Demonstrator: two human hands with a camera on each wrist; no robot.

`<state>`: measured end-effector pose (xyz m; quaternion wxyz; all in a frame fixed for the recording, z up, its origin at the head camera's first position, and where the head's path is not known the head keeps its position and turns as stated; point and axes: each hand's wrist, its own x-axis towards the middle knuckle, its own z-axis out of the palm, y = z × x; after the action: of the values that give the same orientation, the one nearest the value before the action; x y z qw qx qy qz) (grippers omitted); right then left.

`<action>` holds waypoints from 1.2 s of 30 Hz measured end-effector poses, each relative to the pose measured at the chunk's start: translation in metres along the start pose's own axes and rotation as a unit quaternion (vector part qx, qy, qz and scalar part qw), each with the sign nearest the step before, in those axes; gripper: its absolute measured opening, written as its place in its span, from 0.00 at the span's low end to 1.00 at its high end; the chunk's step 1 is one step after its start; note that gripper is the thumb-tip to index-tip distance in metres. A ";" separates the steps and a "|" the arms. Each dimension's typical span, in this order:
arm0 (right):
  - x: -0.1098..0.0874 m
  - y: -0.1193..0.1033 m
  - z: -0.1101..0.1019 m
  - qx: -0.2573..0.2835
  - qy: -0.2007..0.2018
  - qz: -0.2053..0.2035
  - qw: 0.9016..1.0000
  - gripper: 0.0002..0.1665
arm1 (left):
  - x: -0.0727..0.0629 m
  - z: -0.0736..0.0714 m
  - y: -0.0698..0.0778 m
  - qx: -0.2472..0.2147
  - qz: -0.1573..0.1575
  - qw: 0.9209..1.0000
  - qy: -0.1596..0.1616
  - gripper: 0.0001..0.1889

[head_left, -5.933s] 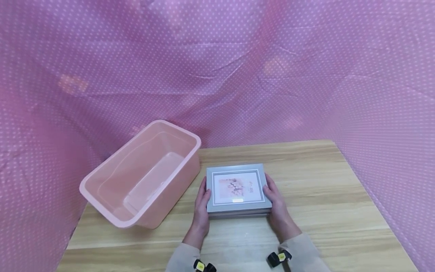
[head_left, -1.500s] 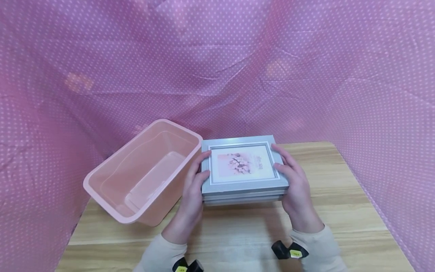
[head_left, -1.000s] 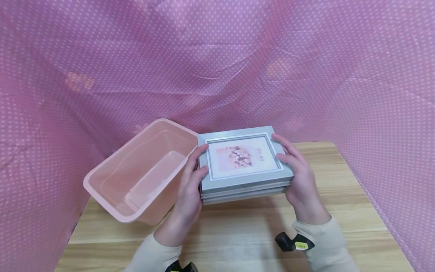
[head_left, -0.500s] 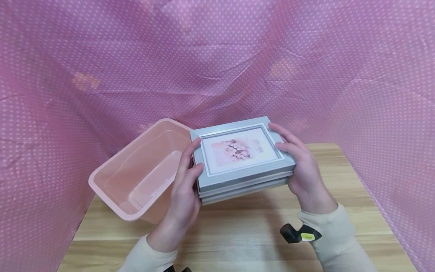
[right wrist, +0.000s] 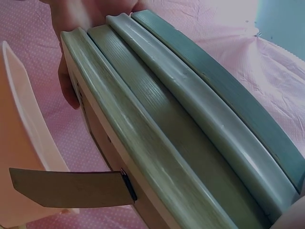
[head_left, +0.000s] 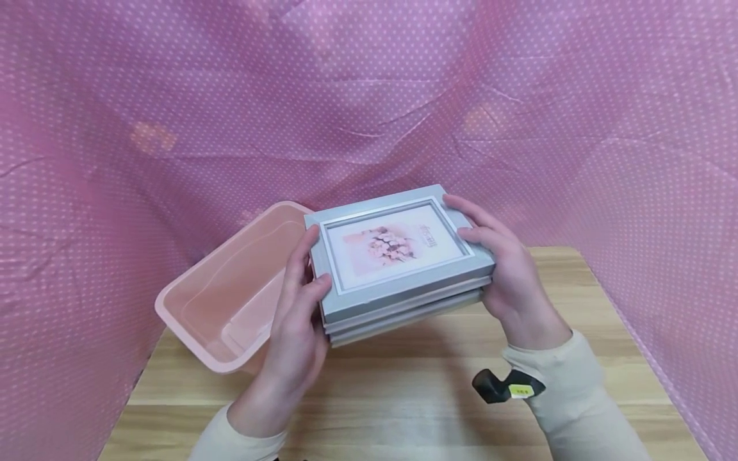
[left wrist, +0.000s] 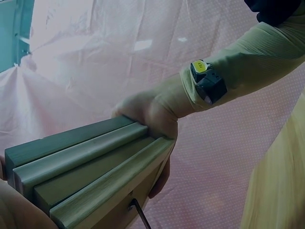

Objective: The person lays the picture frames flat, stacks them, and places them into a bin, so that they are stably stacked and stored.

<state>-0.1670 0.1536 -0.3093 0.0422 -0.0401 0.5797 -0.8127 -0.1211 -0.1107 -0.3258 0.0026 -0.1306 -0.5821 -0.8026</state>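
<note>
A stack of picture frames (head_left: 398,246) is held off the table by both hands, tilted with its left side lower. The top frame is grey-blue with a white mat around a pink flower print. My left hand (head_left: 296,333) grips the left edge, thumb and a finger on the top face. My right hand (head_left: 513,275) grips the right edge likewise. Seen from the right wrist, the frames' long sides (right wrist: 167,109) lie layered, and a brown stand leg (right wrist: 71,188) juts from the bottom frame's back. The stack's left corner overlaps the pink bin (head_left: 230,269) in the head view.
The bin stands at the table's left, its right part hidden behind the stack and left hand. The wood-grain table (head_left: 565,358) runs to its right edge. A pink dotted cloth (head_left: 369,96) hangs around the back and sides.
Both hands have lifted the stack from the table and carried it up and to the left, close to the bin. The stack has turned and tilted. The bin has stayed in place.
</note>
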 end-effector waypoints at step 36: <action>0.054 -0.007 0.062 0.015 -0.053 0.011 0.998 0.33 | -0.013 -0.032 0.054 -0.047 0.043 0.997 0.050 0.31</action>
<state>-0.2135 0.0919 -0.2820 0.0826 -0.0757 0.5646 -0.8177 -0.1068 -0.1595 -0.2874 0.0601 -0.1156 -0.5365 -0.8338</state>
